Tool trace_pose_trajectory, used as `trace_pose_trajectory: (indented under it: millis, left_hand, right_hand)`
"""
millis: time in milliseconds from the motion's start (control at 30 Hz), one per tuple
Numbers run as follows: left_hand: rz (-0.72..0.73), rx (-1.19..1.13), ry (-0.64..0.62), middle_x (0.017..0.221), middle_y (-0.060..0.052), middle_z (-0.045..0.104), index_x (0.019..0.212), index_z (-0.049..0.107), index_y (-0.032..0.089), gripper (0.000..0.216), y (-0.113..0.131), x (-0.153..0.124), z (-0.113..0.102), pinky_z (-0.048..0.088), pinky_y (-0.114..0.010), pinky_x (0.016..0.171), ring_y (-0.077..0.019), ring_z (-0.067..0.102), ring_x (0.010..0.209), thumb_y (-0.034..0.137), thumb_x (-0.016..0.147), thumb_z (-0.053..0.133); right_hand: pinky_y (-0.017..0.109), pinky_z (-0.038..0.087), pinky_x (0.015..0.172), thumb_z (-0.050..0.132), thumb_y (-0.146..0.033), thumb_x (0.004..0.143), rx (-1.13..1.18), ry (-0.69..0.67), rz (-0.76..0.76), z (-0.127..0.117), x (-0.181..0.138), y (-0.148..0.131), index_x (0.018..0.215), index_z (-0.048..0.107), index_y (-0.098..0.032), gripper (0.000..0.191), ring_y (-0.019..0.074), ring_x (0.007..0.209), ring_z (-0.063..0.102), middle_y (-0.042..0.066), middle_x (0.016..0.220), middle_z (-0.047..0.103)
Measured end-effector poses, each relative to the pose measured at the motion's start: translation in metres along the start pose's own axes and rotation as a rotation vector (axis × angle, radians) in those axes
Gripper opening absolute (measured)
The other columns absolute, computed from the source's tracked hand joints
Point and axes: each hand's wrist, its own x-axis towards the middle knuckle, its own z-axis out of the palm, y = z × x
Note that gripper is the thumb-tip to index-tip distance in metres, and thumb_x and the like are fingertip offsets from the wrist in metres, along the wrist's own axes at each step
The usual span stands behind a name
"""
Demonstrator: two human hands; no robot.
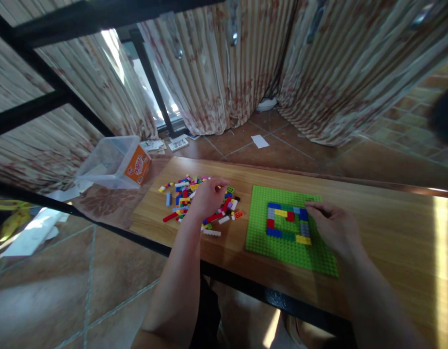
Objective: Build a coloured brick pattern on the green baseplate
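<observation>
A green baseplate (260,237) lies on the wooden table (384,232). On it stands a square ring of coloured bricks (287,224) in blue, yellow, red and grey. My right hand (331,225) rests on the plate's right side, fingers curled at the ring's top right corner; what they pinch is hidden. My left hand (206,196) lies palm down on a heap of loose coloured bricks (184,201) left of the plate, fingers bent into the pile.
A clear plastic tub (111,162) with an orange label lies tipped at the table's left end. The table's dark front edge (246,283) runs close to me. Striped curtains (246,63) hang behind, above a tiled floor with scraps of paper (259,141).
</observation>
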Motion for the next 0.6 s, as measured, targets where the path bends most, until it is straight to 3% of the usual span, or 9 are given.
trace_pose_trajectory:
  millis: [167, 267, 400, 600]
  left_hand:
    - [0.035, 0.064, -0.255, 0.092, -0.004, 0.076, 0.098, 0.075, 0.018, 0.029, -0.005, -0.008, -0.014, 0.053, -0.028, 0.073, -0.0161, 0.067, 0.075, 0.009, 0.077, 0.057]
    - [0.141, 0.097, -0.378, 0.094, -0.003, 0.075, 0.1, 0.075, 0.02, 0.031, 0.003, -0.013, -0.011, 0.053, -0.03, 0.078, -0.0173, 0.066, 0.081, 0.01, 0.074, 0.061]
    - [0.231, 0.205, -0.406, 0.105, -0.007, 0.071, 0.096, 0.076, 0.02, 0.03, 0.018, -0.017, 0.001, 0.049, -0.036, 0.093, -0.0243, 0.063, 0.102, 0.012, 0.068, 0.07]
    - [0.236, 0.336, -0.437, 0.089, -0.008, 0.068, 0.078, 0.075, 0.018, 0.016, 0.023, -0.016, 0.014, 0.051, -0.035, 0.085, -0.024, 0.064, 0.09, 0.01, 0.071, 0.063]
  right_hand:
    - [0.044, 0.052, 0.083, 0.059, -0.04, 0.077, -0.023, -0.007, 0.026, -0.002, 0.001, 0.0, 0.089, 0.076, -0.024, 0.026, 0.029, 0.088, 0.07, 0.006, 0.089, 0.077]
    - [0.047, 0.05, 0.087, 0.058, -0.041, 0.078, -0.056, -0.005, 0.037, -0.003, 0.001, 0.0, 0.091, 0.075, -0.024, 0.028, 0.0304, 0.091, 0.069, 0.006, 0.093, 0.076]
    - [0.046, 0.05, 0.087, 0.057, -0.039, 0.076, -0.072, 0.004, 0.049, -0.002, 0.001, -0.003, 0.09, 0.076, -0.022, 0.029, 0.0292, 0.09, 0.069, 0.008, 0.093, 0.076]
    - [0.042, 0.052, 0.083, 0.057, -0.039, 0.077, -0.058, 0.033, 0.041, -0.004, 0.0, -0.007, 0.089, 0.076, -0.022, 0.028, 0.0263, 0.086, 0.069, 0.007, 0.09, 0.076]
